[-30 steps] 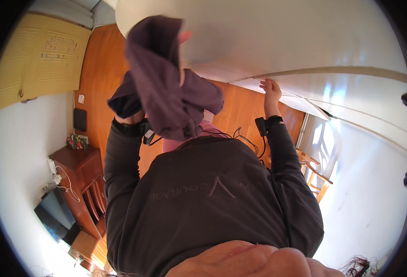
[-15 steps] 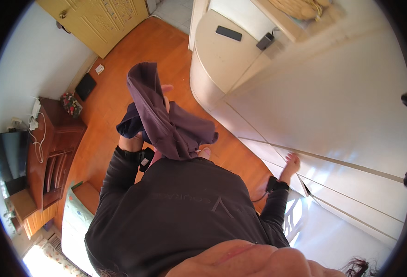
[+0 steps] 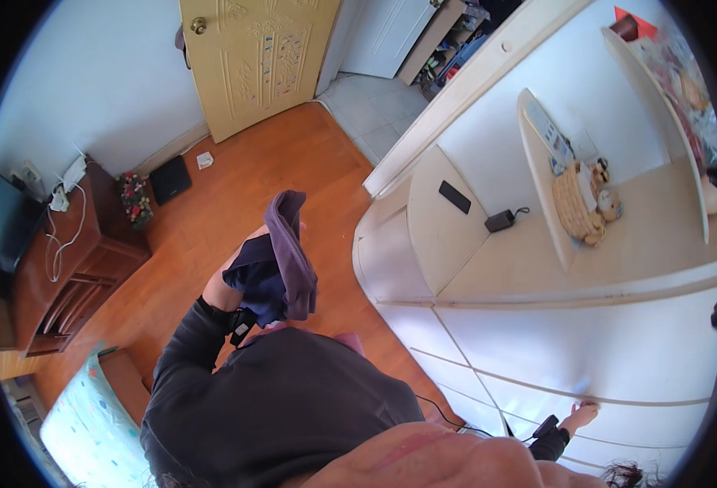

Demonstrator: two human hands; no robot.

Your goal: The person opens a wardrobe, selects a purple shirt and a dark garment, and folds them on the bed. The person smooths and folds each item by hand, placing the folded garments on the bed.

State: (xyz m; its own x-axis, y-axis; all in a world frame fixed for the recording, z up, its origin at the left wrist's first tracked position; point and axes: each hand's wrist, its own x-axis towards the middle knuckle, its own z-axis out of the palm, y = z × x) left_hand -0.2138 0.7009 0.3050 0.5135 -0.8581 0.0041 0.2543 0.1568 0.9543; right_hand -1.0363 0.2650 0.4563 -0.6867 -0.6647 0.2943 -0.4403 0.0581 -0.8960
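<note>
My left hand [image 3: 226,276] holds folded clothes in front of my body. A purple garment [image 3: 293,264] hangs over a dark navy one [image 3: 259,276]. The cloth hides most of that hand's fingers. Out to the far right, my right hand [image 3: 586,412] is at the white cabinet's front. Its curled fingers are hooked at the upper edge of a drawer [image 3: 537,397], just below a long horizontal seam. A dark band with a small black device sits on each wrist.
A phone [image 3: 454,197] and a small black box [image 3: 501,220] lie on the cabinet top, near a wicker basket [image 3: 571,203]. To the left stand a brown TV cabinet [image 3: 102,268], a flower bunch [image 3: 135,199] and a bed corner [image 3: 90,415]. Ahead is a yellow door [image 3: 252,65].
The view has swung, showing more of the shelves and doorway. My right hand has moved farther right along the cabinet front. The clothes stay in my left hand, now hanging more narrowly.
</note>
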